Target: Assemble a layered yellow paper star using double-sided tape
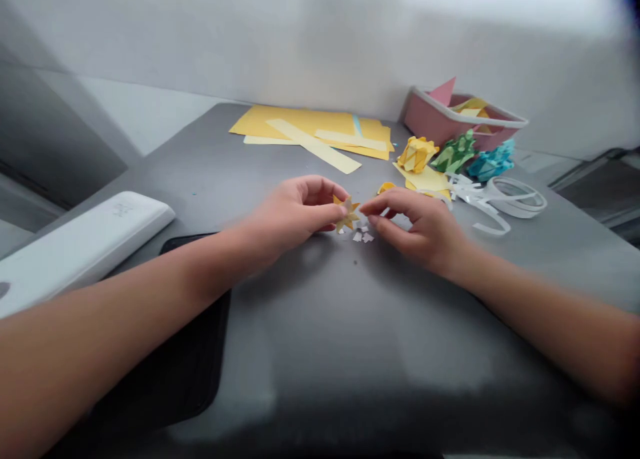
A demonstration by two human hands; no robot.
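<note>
A small yellow pointed paper piece, shaped like a star or flower, is pinched between the thumb and fingers of my left hand. Just to its right is my right hand, thumb and index fingertips close together; whether something small lies between them is too small to tell. Small white paper scraps lie on the grey table below the fingertips. Behind my right hand, a yellow curled piece is partly hidden.
Yellow sheets and strips lie at the back. Yellow, green and blue folded paper pieces stand before a pink basket. A white tape roll is right; a white device and black mat are left.
</note>
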